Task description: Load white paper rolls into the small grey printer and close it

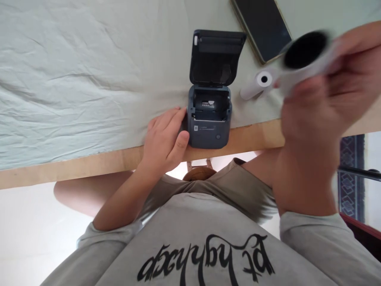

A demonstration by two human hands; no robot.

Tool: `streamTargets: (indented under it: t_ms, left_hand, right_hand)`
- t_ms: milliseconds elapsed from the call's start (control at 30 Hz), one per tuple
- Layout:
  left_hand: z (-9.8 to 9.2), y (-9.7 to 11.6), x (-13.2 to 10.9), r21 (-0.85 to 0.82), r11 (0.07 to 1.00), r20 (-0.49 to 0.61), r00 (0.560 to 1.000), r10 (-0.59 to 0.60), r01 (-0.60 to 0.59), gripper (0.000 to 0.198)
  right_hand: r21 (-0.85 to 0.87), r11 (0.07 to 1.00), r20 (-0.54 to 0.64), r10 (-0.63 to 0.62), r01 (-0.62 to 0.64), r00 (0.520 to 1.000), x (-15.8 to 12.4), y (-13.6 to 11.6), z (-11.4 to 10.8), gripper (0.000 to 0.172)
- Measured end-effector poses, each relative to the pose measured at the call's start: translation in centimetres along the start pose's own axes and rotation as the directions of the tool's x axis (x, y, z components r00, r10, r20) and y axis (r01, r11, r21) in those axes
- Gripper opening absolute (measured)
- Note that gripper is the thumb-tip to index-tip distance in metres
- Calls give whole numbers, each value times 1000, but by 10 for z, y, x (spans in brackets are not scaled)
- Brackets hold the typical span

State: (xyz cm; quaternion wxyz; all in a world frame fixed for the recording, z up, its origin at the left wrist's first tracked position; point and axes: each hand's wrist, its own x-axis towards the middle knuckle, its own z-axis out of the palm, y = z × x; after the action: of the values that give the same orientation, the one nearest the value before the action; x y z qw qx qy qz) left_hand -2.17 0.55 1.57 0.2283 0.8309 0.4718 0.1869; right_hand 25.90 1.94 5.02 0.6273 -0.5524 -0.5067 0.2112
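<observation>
A small dark blue label printer [209, 133] stands near the table's front edge, its lid [216, 55] tipped back and its paper bay [212, 104] exposed with only a small printed sticker visible inside. Against the printer's left side rests my left hand [165, 137], fingers stretched out and thumb apart, holding nothing. Raised at the right, my right hand [321, 95] is closed around a white paper roll [293, 81], blurred by motion, whose dark round end faces the printer. A smaller white paper roll [251, 88] with a dark core lies on the cloth between them.
A phone [264, 28] with a dark screen lies at the back, right of the lid. Wrinkled pale green cloth [74, 79] covers the table, leaving a wooden edge [119, 159] along the front. Below are my legs and a round wooden stool [199, 173].
</observation>
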Motion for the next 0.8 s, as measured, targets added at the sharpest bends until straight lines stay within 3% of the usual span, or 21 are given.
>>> streamTargets:
  t_ms: [33,67,133,200,267,367,800]
  left_hand:
    - [0,0,0,-3,1000,-7,1000,3,-3,80]
    - [0,0,0,-9,1000,-12,1000,5,-5,79]
    - [0,-1,0,-25,1000,-18,1000,7,-7,77]
    - [0,0,0,-39,999,-18,1000,0,0,76]
    - [-1,1,0,-48,999,-11,1000,-7,6,78]
    - [-3,2,-1,-53,999,-1,1000,-8,8,79]
    - [-2,0,2,-56,998,14,1000,-1,2,82]
  right_hand:
    - [9,986,195,-164,165,967,-7,-6,8,36]
    - [-10,970,316,-228,244,921,-12,-11,15,19]
    - [-110,946,471,-221,306,854,-17,-16,28,11]
    - [-275,912,533,-119,305,837,-17,-17,37,14]
    - [-407,865,549,-25,293,836,-13,-15,41,15]
    - [-473,831,564,32,291,825,-9,-12,43,14]
    - [-452,842,566,16,294,825,-7,-4,46,19]
